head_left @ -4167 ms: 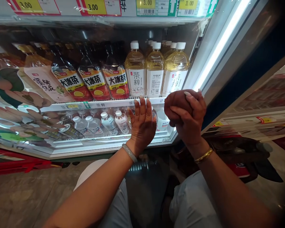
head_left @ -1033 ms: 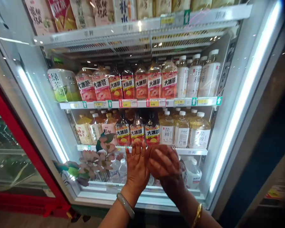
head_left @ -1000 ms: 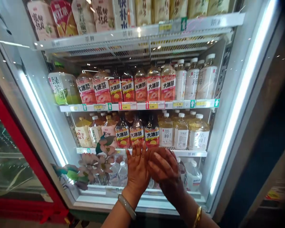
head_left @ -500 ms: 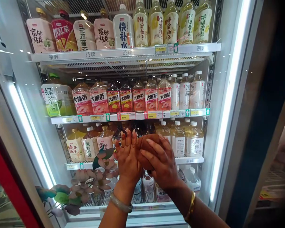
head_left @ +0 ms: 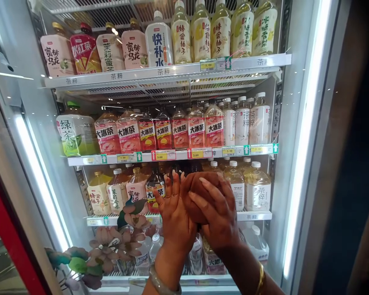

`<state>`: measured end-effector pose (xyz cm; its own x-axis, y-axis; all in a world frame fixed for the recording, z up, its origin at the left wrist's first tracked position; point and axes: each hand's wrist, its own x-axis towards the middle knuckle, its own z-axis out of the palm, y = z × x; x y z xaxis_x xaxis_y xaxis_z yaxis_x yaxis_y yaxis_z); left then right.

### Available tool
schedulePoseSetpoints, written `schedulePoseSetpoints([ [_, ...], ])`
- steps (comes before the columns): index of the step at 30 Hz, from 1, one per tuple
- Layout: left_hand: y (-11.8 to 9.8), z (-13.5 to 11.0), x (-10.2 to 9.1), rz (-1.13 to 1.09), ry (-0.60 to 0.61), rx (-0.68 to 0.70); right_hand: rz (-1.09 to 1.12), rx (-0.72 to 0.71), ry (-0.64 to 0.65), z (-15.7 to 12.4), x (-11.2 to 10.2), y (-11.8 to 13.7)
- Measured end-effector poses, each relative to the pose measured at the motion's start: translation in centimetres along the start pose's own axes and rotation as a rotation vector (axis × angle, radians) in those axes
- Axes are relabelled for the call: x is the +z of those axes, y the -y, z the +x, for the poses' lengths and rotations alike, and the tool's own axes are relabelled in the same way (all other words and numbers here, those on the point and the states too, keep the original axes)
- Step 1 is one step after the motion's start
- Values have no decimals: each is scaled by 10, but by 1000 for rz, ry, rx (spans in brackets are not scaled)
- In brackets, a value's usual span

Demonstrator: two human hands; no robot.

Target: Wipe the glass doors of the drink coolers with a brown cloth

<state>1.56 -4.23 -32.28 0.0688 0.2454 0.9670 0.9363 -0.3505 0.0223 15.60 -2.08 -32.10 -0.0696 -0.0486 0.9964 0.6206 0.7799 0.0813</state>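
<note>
My right hand (head_left: pixel 223 219), with a gold bangle at the wrist, is curled over a bunched brown cloth (head_left: pixel 193 200) and presses it toward the glass front of a drinks fridge. Close beside it, my left hand (head_left: pixel 176 219), wearing a pale stone bangle, is raised with its fingers stretched out and spread. Its thumb side meets the cloth's left edge. Behind both hands, rows of bottled drinks show through the glass, among them a dark iced tea bottle (head_left: pixel 155 190) partly covered by my left fingers. The cloth's underside is hidden.
A flower decoration (head_left: pixel 115 243) spreads across the lower left of the glass. Bottles fill several white shelves (head_left: pixel 172 155) with price tags. A lit strip (head_left: pixel 307 139) runs down the right side, and a red frame edge (head_left: pixel 6 237) stands at the left.
Both hands, with the cloth, have shifted slightly right and a little down in view. The shelves also sit slightly differently in the picture. My right hand keeps its hold on the cloth.
</note>
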Motion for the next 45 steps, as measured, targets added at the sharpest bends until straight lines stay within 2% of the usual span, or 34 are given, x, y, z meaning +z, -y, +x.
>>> schedulePoseSetpoints([
  [2,-3,2,1,-14,-1,-15,0,-20,0,1,-4,-6],
  [6,-17,9,4,-42,-7,-30,-42,107,-138,11,-21,-27],
  [8,-26,11,8,-53,-2,-21,-44,144,-162,13,-25,-29],
  [13,-37,12,19,-77,-25,-1,-27,88,-67,1,-19,-16],
  [16,-39,15,21,-86,-18,-18,-30,21,-38,-1,-25,-24],
  [20,-46,21,21,-95,19,-1,-87,91,-143,7,-42,-51],
  [23,-54,22,23,-102,13,26,-101,139,-199,6,-43,-55],
  [29,-59,20,30,-165,8,27,-92,0,-143,-11,-29,-42],
  [32,-61,22,30,-139,13,25,-96,-39,-126,-7,-42,-58],
  [35,-65,24,31,-122,21,32,-126,35,-166,0,-54,-72],
  [37,-69,24,33,-135,29,50,-137,78,-183,1,-55,-70],
  [41,-74,22,38,-192,39,59,-98,68,-127,-6,-48,-56],
  [45,-79,24,40,-193,12,22,-92,-13,-30,-5,-61,-70],
])
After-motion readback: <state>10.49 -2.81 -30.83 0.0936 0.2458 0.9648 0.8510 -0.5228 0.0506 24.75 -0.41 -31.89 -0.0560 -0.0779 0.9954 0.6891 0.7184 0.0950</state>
